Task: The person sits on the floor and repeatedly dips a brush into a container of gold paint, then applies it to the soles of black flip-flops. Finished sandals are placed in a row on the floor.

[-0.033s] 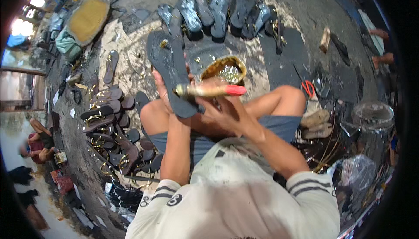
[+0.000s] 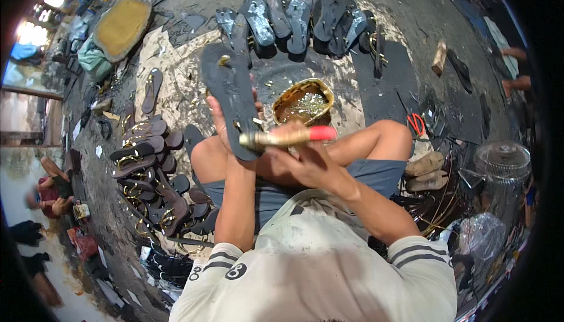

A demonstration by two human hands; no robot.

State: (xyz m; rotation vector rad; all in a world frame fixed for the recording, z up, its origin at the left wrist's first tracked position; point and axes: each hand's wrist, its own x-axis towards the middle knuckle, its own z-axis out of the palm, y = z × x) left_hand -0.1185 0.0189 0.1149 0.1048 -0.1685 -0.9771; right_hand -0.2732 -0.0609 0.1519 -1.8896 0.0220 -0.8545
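My left hand (image 2: 217, 115) is wrapped around a dark sandal (image 2: 228, 84), its underside facing up and strap ends showing in the sole. A brush (image 2: 291, 137) with a pale handle and a red end is in my right hand (image 2: 305, 156). Its bristle end lies over the lower, heel part of the sole; blur hides whether it touches. Just beyond my hands stands a container (image 2: 278, 100) with a stained rim and shiny yellow-brown liquid inside.
Several soles and sandals (image 2: 298, 23) form a row beyond the container. A heap of sandals with gold straps (image 2: 173, 207) lies left of my knee. Red-handled pliers (image 2: 416, 123), wooden shoe lasts (image 2: 424, 172) and a fan cage (image 2: 502, 160) are on the right. Other people sit at both sides.
The brush in my right hand has shifted slightly down the sole toward its heel end. The whole view has moved a little. Both grips stay the same.
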